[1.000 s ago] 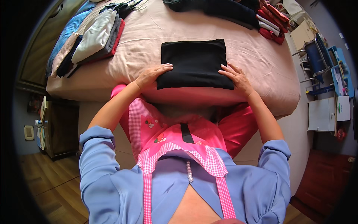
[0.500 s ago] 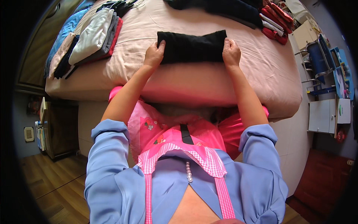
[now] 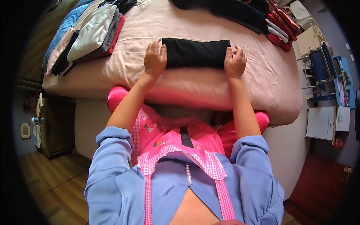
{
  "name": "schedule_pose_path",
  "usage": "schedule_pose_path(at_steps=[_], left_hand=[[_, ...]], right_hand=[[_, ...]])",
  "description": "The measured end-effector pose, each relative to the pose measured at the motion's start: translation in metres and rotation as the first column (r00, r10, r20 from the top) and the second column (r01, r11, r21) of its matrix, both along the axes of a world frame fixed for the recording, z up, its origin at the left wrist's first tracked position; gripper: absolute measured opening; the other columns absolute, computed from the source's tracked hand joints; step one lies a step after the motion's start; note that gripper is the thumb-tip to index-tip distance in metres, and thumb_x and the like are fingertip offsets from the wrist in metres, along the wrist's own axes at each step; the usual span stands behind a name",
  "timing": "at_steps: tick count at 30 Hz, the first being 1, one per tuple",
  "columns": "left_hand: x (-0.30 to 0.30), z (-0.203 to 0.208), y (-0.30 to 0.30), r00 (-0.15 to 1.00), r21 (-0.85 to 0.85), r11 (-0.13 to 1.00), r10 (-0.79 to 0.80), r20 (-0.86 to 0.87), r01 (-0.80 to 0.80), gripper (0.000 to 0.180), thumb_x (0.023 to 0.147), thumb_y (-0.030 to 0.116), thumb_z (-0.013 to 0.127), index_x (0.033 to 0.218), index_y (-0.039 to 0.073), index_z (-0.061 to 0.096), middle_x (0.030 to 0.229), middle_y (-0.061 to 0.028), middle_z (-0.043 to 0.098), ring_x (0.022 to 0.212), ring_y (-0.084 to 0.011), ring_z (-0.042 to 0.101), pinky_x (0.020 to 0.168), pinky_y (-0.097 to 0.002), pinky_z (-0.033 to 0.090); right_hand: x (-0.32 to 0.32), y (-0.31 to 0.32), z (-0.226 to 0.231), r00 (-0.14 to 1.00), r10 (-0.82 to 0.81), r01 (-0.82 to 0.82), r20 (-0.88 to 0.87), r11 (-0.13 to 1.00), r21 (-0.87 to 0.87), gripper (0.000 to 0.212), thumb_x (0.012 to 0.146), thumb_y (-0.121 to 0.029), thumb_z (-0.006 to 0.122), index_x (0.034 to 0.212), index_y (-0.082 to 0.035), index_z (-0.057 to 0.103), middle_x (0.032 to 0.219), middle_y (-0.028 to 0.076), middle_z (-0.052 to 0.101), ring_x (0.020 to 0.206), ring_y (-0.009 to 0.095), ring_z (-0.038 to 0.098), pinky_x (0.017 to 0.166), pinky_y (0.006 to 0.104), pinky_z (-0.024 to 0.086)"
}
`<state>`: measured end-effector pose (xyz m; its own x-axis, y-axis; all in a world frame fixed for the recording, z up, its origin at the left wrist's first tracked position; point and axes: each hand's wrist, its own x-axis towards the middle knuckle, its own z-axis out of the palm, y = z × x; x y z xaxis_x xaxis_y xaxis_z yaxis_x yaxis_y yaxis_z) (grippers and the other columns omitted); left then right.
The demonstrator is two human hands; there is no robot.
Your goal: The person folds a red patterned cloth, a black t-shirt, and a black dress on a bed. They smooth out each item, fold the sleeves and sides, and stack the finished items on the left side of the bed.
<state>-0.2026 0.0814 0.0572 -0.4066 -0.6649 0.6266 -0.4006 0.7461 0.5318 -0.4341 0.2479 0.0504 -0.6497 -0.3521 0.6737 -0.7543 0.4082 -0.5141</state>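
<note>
A black folded cloth garment (image 3: pixel 197 53) lies as a neat flat rectangle near the front edge of the bed. At its left end is my left hand (image 3: pixel 155 60), fingers stretched out and thumb against the fabric's edge. My right hand (image 3: pixel 235 63) rests at the opposite end in much the same way, thumb along the edge and fingers extended. Both hands touch the cloth's sides without wrapping round it. The undersides of the palms are hidden.
The bed (image 3: pixel 135 28) has a pale pink sheet. At its left lies a stack of folded clothes (image 3: pixel 90 37); dark clothing (image 3: pixel 225 15) and a red and white folded pile (image 3: pixel 279 28) lie far right. A dark wooden cabinet (image 3: pixel 60 127) stands left, a white cabinet (image 3: pixel 318 122) right.
The black garment has come down onto the bed, its upper edge straighter now. My fingers have loosened from gripping its ends and stretched out beside them.
</note>
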Motion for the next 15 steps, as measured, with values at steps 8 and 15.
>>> schedule_pose_path(at_steps=[8, 15], left_hand=[[-0.070, 0.017, 0.030, 0.955, -0.315, 0.907, -0.226, 0.194, 0.279, 0.038, 0.084, 0.002, 0.045, 0.121, -0.004, 0.050, 0.126, -0.0202, 0.051, 0.123, -0.0333, 0.045, 0.104, -0.0408, 0.034], [-0.067, -0.029, 0.027, 0.853, -0.133, 0.974, -0.089, 0.515, 0.182, 0.047, 0.094, 0.027, 0.031, 0.131, -0.001, 0.042, 0.136, -0.0180, 0.042, 0.131, -0.0288, 0.036, 0.109, -0.0430, 0.023]], right_hand=[[0.058, -0.056, 0.021, 0.857, 0.483, -0.372, -0.177, 0.820, 0.434, 0.041, 0.086, -0.018, 0.044, 0.124, -0.004, 0.051, 0.130, 0.012, 0.050, 0.125, 0.025, 0.042, 0.104, 0.0399, 0.030], [0.053, -0.054, -0.004, 0.903, 0.429, -0.314, 0.021, 0.626, 0.714, 0.051, 0.094, -0.034, 0.029, 0.137, -0.009, 0.038, 0.144, 0.008, 0.035, 0.135, 0.021, 0.029, 0.111, 0.0382, 0.018]])
